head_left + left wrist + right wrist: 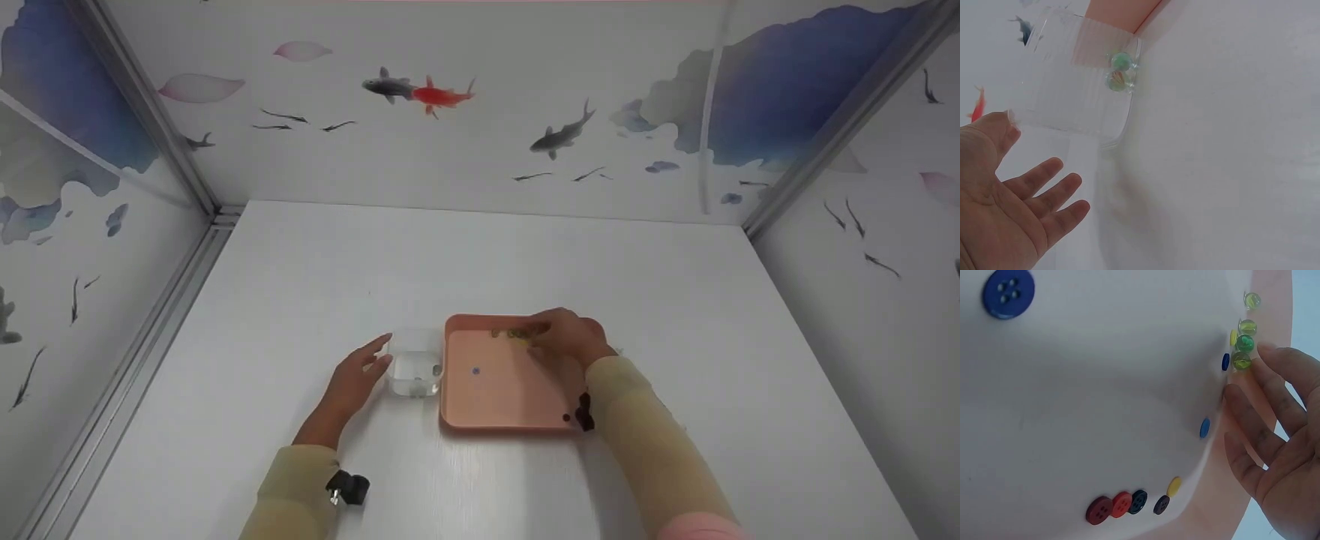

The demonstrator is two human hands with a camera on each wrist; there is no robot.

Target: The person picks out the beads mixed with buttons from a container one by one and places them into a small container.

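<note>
My left hand (354, 381) is at the left side of a clear plastic container (412, 367), its fingers loosely spread and a fingertip right at the rim. Two glass marbles (1119, 70) lie inside the container. Over the far right part of a salmon-pink tray (495, 420), my right hand (564, 336) reaches down with bent fingers. In the right wrist view, its thumb and index fingertips are right beside a yellow-green marble (1241, 360). A green marble (1245, 343) and two more marbles (1248, 327) line the tray's far wall.
Several buttons lie in the tray: a large blue button (1008, 293), a dark red button (1099, 511), a red button (1121, 504), a yellow button (1174, 486) and others. The tray stands against the container's right side on a white table (337, 262). Printed panels (480, 150) enclose three sides.
</note>
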